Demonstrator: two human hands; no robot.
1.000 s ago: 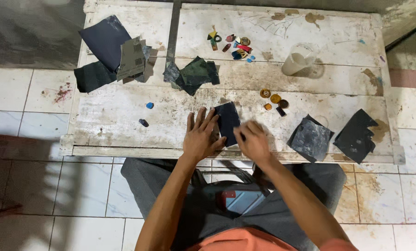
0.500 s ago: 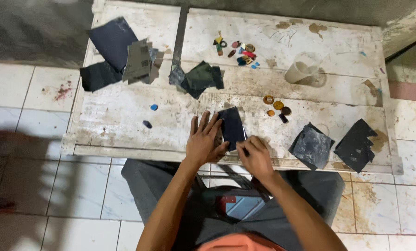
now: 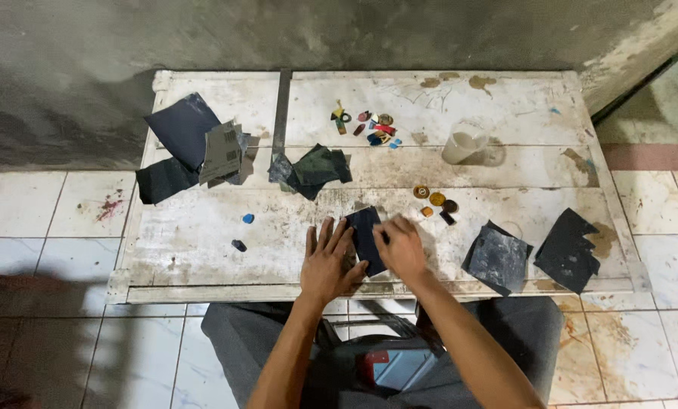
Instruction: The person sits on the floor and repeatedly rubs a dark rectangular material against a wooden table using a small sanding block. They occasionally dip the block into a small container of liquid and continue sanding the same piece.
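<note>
Right hand [image 3: 401, 248] further onto dark sheet [image 3: 366, 236]

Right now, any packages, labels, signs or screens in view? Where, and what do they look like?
None clearly in view.
Nearest candidate: a flat red and light-blue rectangular thing on the person's lap below the table edge; too small to tell whether it is a package.
</note>
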